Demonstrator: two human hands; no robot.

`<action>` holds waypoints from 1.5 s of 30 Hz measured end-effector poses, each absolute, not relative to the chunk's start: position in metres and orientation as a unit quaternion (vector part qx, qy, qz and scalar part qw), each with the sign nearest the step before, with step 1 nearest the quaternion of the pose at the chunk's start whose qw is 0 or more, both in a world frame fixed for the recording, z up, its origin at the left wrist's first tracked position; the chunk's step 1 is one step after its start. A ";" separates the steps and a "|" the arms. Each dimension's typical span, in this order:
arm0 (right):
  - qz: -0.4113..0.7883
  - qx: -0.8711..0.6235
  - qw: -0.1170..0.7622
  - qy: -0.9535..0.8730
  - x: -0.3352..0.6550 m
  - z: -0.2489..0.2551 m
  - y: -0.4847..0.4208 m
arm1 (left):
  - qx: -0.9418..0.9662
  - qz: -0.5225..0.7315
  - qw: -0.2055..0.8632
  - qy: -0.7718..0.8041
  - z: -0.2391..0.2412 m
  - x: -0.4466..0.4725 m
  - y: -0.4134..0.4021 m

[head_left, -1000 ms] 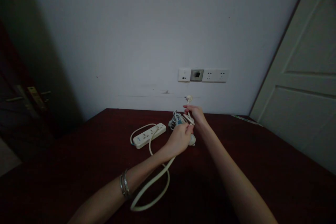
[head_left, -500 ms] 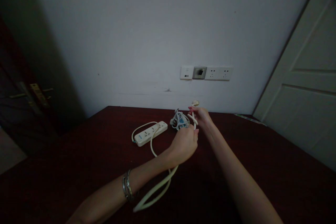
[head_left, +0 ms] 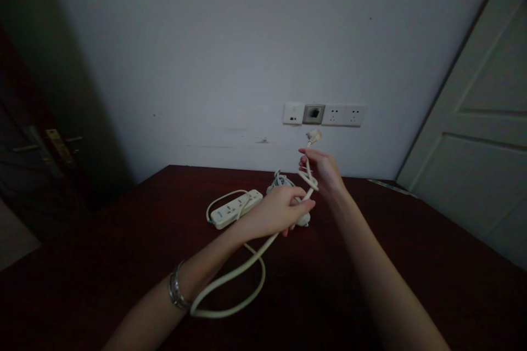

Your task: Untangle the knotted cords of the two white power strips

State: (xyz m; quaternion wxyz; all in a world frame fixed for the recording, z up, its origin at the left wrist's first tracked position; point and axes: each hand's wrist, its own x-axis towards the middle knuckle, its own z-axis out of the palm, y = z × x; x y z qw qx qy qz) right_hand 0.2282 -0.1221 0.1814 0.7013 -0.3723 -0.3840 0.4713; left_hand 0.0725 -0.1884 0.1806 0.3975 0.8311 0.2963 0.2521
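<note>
Head view, dim light: the left hand (head_left: 284, 209) gripped a white cord (head_left: 230, 278) with its fingers curled around it, just below a loose knot (head_left: 308, 180). The right hand (head_left: 326, 171) pinched the same cord above the knot between thumb and fingertips, just below the plug (head_left: 314, 136), which stood clear of the dark red table (head_left: 391, 230), in front of the wall and under the wall sockets (head_left: 343, 115). From the left hand the cord ran down toward the wearer, bent in a wide loop and went back toward the power strip (head_left: 230, 211), which lay socket side up on the table, left of both hands. A bundled grey cable (head_left: 281, 179) sat beyond the left hand, partly hidden by it. Metal bracelets (head_left: 176, 286) circled the left wrist.
</note>
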 end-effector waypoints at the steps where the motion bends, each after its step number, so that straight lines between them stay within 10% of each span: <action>1: 0.463 -0.374 0.703 -0.390 0.228 0.184 -0.124 | 0.833 0.226 0.416 0.287 0.184 0.068 -0.188; 27: 0.249 -0.347 0.884 -0.189 0.320 0.199 -0.137 | 0.800 -0.197 0.559 0.090 0.219 0.016 -0.179; 45: 0.082 -0.409 0.827 -0.376 0.313 0.219 -0.167 | 0.579 0.419 0.699 0.002 0.187 0.008 -0.104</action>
